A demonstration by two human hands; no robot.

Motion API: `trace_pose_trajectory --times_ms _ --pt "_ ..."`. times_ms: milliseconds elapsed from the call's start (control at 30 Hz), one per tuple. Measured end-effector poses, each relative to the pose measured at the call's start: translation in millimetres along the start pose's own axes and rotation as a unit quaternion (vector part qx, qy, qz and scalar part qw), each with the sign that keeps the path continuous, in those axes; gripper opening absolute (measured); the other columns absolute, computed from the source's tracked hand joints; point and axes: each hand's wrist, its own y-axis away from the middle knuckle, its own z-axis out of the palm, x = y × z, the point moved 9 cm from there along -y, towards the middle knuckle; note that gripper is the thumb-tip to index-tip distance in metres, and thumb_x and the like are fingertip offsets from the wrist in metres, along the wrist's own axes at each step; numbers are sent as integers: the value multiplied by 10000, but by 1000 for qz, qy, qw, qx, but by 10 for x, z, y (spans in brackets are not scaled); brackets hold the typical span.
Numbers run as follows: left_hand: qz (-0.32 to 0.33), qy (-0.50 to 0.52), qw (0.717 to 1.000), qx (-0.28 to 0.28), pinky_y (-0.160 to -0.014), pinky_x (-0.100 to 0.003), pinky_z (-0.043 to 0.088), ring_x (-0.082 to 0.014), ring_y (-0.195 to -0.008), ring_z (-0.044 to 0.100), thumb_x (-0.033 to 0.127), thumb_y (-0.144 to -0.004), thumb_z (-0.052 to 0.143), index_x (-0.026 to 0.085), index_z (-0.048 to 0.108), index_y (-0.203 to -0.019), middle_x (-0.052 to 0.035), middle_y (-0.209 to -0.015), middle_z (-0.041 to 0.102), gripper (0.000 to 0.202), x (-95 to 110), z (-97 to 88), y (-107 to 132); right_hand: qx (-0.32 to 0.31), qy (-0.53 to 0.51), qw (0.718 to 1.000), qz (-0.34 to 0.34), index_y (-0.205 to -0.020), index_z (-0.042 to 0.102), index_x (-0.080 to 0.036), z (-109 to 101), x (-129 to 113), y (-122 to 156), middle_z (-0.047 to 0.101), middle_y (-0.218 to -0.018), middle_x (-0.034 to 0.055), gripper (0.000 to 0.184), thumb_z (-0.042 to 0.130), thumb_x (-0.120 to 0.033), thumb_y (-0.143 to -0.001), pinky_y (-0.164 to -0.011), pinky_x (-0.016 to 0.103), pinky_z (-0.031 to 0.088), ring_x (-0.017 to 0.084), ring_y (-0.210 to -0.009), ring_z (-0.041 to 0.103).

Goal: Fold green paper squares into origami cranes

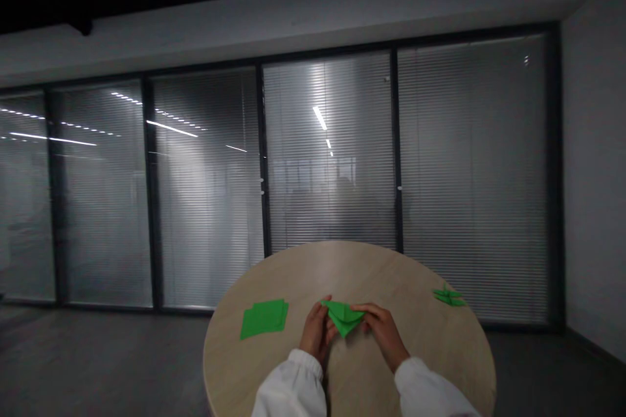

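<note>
A green sheet of folded paper [343, 316] is held up between my two hands, just above the round table. It has a pointed lower corner and layered flaps. My left hand [317, 329] grips its left end, fingers behind and thumb near the upper edge. My right hand [383, 329] pinches the right corner between thumb and fingers. Left of my hands lies a small stack of green paper sheets [264, 317], slightly fanned out. Folded green paper pieces [448, 296] with thin points rest near the table's right edge; their exact shape is too small to tell.
The round wooden table [362, 267] has a curved edge on all visible sides. Beyond it stands a glass partition with blinds [332, 208] in dark frames. A white wall [594, 208] is at the right, and grey floor [122, 358] shows at the left.
</note>
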Motion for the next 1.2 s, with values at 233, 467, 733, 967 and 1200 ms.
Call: trace_pose_trajectory --times_ms 233,467,733,967,1200 --pt "-1 -9 1000 -6 -561 -239 500 -154 -611 647 500 -657 707 172 555 -962 -10 -665 641 472 36 103 63 -20 55 997 -56 -878 716 -200 88 -144 50 623 -844 57 323 431 -212 -729 -593 262 477 173 -693 579" --pt "71 -100 992 7 -617 -273 496 -171 -599 634 343 -422 861 134 630 -828 -31 -660 675 512 149 -15 2 -66 60 992 -91 -872 694 -201 190 -372 127 648 -882 56 286 432 -297 -811 -796 313 465 205 -874 593" --pt "70 -168 983 -38 -590 -260 470 -158 -576 607 358 -426 849 131 669 -696 -28 -619 674 397 136 116 -5 -62 41 997 5 -738 616 -177 257 22 58 644 -717 11 309 598 -485 -734 -666 260 452 181 -719 590" --pt "110 -156 981 20 -563 -252 455 -164 -573 606 397 -487 800 125 695 -630 -62 -645 696 325 348 24 44 -77 58 995 2 -714 631 -170 268 -22 69 641 -684 4 312 611 -481 -727 -644 248 436 173 -687 581" --pt "142 -116 979 90 -631 -273 501 -204 -702 664 393 -522 768 147 716 -692 -80 -756 736 303 452 -165 68 -36 116 992 -23 -728 666 -185 166 -68 59 671 -723 22 287 567 -453 -760 -667 259 438 183 -701 582"
